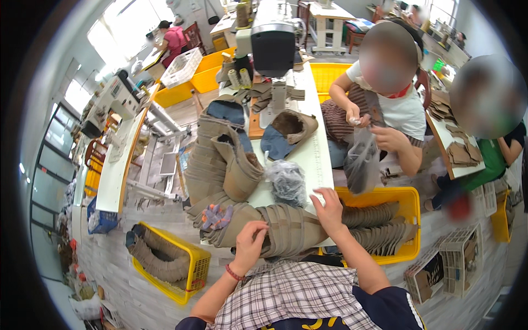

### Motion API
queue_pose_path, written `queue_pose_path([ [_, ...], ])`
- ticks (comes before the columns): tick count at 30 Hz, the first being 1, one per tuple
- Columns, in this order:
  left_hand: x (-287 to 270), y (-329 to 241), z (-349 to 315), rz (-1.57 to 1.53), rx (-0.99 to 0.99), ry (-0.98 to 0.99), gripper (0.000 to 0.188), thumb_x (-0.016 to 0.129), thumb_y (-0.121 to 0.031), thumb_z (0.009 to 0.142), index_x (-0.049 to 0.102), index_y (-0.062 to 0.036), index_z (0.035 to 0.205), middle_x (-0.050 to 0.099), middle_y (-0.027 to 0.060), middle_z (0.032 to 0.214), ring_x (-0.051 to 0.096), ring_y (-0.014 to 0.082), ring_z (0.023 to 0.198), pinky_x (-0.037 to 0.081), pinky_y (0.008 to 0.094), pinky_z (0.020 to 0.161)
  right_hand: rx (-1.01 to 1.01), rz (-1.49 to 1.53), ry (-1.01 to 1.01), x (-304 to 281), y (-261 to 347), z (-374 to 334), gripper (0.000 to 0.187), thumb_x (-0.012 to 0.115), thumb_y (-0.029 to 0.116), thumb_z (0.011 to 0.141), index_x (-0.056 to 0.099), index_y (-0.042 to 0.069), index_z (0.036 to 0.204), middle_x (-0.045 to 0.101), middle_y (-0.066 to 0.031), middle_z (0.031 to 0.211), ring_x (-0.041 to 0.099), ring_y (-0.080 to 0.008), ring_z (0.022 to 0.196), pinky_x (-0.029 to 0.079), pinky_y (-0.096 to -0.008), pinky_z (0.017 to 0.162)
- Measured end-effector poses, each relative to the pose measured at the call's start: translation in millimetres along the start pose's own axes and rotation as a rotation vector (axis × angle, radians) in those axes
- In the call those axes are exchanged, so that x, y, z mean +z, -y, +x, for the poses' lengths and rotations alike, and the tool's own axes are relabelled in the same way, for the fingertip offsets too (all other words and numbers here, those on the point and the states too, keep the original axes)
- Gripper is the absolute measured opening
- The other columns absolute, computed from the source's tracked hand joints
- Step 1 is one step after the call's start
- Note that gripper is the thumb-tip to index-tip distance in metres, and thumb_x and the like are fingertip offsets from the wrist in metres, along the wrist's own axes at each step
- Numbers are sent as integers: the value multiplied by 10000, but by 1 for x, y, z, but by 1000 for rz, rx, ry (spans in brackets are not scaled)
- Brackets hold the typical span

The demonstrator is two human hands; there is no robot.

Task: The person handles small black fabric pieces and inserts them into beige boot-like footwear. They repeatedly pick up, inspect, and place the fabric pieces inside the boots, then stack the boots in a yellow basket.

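A row of nested brown boot uppers point(294, 224) lies along the near edge of the white sewing table. My left hand point(250, 247) is at the left part of this row, its fingers bent and closed on the edge of the uppers. At the row's right end my right hand point(328, 212) is open, fingers apart, touching the uppers. A clear plastic bag point(287, 181) with dark contents lies just beyond the row. Purple and orange crumpled pieces point(218, 216) rest on the uppers to the left. Behind them stand a thick curved stack of uppers point(206, 154) and a boot upper with a blue toe point(289, 135).
A sewing machine point(273, 47) stands at the table's far end. A yellow crate point(410, 220) of uppers is at the right, another yellow crate point(192, 269) at the lower left. Across the table, a co-worker's hands point(366, 126) hold a plastic bag point(362, 159). White baskets point(462, 261) stand farther right.
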State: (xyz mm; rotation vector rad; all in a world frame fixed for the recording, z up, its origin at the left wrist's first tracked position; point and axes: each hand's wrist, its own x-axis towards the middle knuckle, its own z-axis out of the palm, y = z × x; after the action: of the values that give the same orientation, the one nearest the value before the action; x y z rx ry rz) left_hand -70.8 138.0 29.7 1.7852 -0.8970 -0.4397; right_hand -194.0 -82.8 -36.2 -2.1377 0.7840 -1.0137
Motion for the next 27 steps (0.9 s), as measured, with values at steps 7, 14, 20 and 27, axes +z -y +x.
queue_pose_path([
  [7, 5, 14, 55, -635, -522, 23, 156, 536, -59, 930, 578, 13, 1062, 634, 85, 988, 648, 145, 800, 540, 265, 698, 222, -76, 116, 87, -8, 60, 298, 739, 224, 771, 675, 59, 1011, 671, -103, 907, 624, -274, 861, 479, -364, 801],
  [14, 25, 32, 83, -583, -513, -146, 256, 543, -73, 931, 524, 19, 1169, 540, 149, 1226, 643, 159, 721, 516, 251, 598, 548, 1006, 52, 49, -20, 27, 156, 612, -34, 851, 646, 10, 997, 651, -2, 939, 573, -88, 867, 434, -223, 793],
  [20, 64, 43, 131, -516, -465, 15, 501, 638, -167, 891, 478, -93, 1360, 512, 135, 1272, 573, 104, 539, 447, 234, 456, 506, 1178, 204, 20, -27, 14, 166, 582, -54, 860, 616, 36, 995, 626, -3, 941, 560, -107, 888, 418, -249, 842],
  [27, 102, 88, 162, -177, -177, -181, 144, 699, -160, 812, 703, -37, 885, 627, 6, 678, 527, 73, 550, 428, 242, 527, 519, 880, 398, -3, -30, 16, 289, 606, 1, 745, 615, 19, 1034, 627, -11, 932, 565, -102, 854, 414, -233, 797],
])
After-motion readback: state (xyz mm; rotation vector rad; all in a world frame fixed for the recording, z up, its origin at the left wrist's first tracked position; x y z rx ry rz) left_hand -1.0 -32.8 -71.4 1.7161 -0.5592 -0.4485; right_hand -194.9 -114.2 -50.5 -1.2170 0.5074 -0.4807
